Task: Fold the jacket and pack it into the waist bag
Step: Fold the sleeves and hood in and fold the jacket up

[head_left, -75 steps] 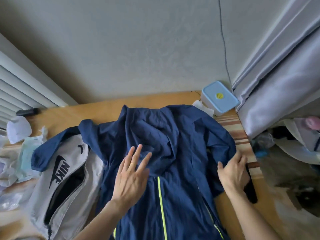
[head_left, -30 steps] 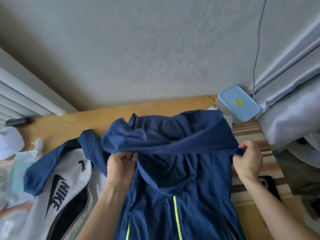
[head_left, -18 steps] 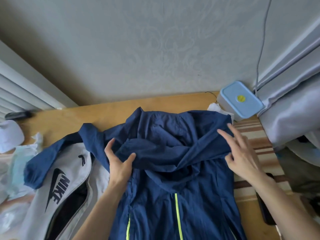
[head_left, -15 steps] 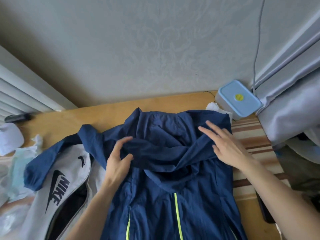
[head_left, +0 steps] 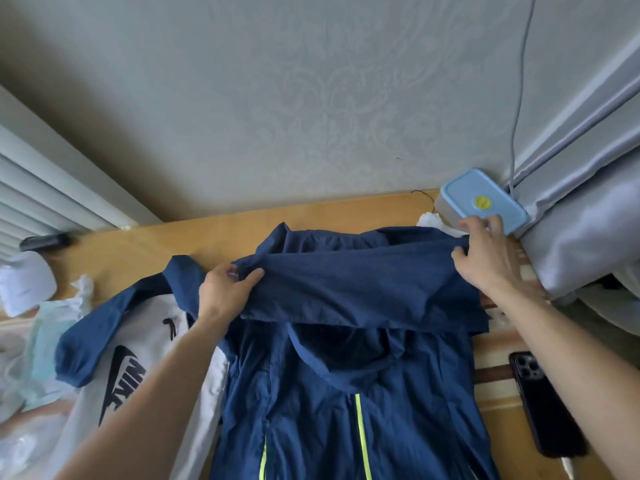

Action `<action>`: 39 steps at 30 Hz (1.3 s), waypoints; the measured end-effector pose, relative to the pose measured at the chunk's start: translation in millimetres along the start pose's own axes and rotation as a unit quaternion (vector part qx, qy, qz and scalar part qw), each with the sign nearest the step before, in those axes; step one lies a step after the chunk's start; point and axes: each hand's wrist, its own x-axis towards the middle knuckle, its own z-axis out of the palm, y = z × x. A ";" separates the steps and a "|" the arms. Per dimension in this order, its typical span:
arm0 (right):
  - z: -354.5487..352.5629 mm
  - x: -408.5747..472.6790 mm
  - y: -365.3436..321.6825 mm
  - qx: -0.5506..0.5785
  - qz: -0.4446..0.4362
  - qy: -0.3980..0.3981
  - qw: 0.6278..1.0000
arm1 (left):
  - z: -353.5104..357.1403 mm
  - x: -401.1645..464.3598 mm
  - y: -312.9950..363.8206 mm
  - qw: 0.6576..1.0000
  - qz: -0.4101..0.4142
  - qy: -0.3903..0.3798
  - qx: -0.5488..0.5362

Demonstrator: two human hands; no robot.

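Note:
A navy jacket (head_left: 346, 382) with neon yellow zips lies face up on the wooden table (head_left: 145, 247). A band of its fabric, a sleeve folded across the chest, stretches between my hands. My left hand (head_left: 225, 289) pinches its left end. My right hand (head_left: 491, 258) grips its right end near the blue box. The jacket's other sleeve (head_left: 104, 327) trails left over the white waist bag (head_left: 138, 382), which carries a black Nike logo and lies beside the jacket under my left forearm.
A light blue lidded box (head_left: 485, 200) stands at the table's back right against grey curtains (head_left: 588, 216). A black phone (head_left: 543, 403) lies on striped cloth to the right. Crumpled plastic and paper (head_left: 31, 341) sit at the left edge. The wall is close behind.
Half a second ago both hands lay open on the jacket's chest. Now each hand has closed on an end of the folded sleeve, and the band is pulled taut and wider apart.

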 end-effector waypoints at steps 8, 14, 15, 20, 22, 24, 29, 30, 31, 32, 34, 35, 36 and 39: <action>115.3 -99.0 -66.6 -0.023 -0.235 -0.015 0.972 | -18.3 18.9 -34.0 0.954 0.026 0.236 0.184; 133.1 -121.7 -97.9 0.011 -0.155 -0.037 0.987 | -59.3 66.5 -60.3 0.987 -0.128 0.100 0.015; 127.3 -126.6 -104.9 0.043 -0.157 -0.027 0.986 | -62.3 66.0 -58.8 0.982 -0.142 0.105 -0.071; 88.8 -147.0 -133.6 0.294 -0.102 -0.065 0.948 | -80.8 10.2 -28.1 0.891 -0.008 0.119 -0.439; 65.0 -152.5 -140.3 0.427 -0.026 -0.113 0.897 | -75.1 -21.3 -11.6 0.912 0.143 0.063 -0.379; 43.0 -153.3 -137.2 0.557 0.041 -0.160 0.814 | -56.9 -47.4 10.1 0.922 0.292 -0.076 -0.243; 23.9 -149.4 -92.5 0.756 0.165 -0.198 0.602 | 13.5 -66.9 0.1 0.779 0.514 -0.189 0.306; 28.7 -149.0 -83.2 0.740 0.186 -0.189 0.618 | 20.8 -67.7 -9.6 0.755 0.492 -0.210 0.380; 34.0 -149.3 -75.8 0.713 0.212 -0.175 0.645 | 25.9 -67.0 -19.7 0.733 0.473 -0.230 0.431; 40.2 -149.6 -69.6 0.683 0.237 -0.158 0.673 | 29.4 -64.1 -29.0 0.722 0.460 -0.241 0.458; 49.2 -149.7 -63.6 0.617 0.260 -0.119 0.733 | 30.2 -56.7 -40.4 0.728 0.458 -0.219 0.461; 52.0 -147.4 -63.9 0.582 0.259 -0.107 0.764 | 30.0 -50.5 -43.0 0.735 0.467 -0.195 0.451; 54.4 -142.2 -66.4 0.553 0.253 -0.098 0.788 | 30.4 -42.3 -43.7 0.738 0.481 -0.166 0.444; 66.6 -108.6 -83.4 0.493 0.199 -0.080 0.843 | 36.2 -9.0 -31.5 0.709 0.535 -0.098 0.450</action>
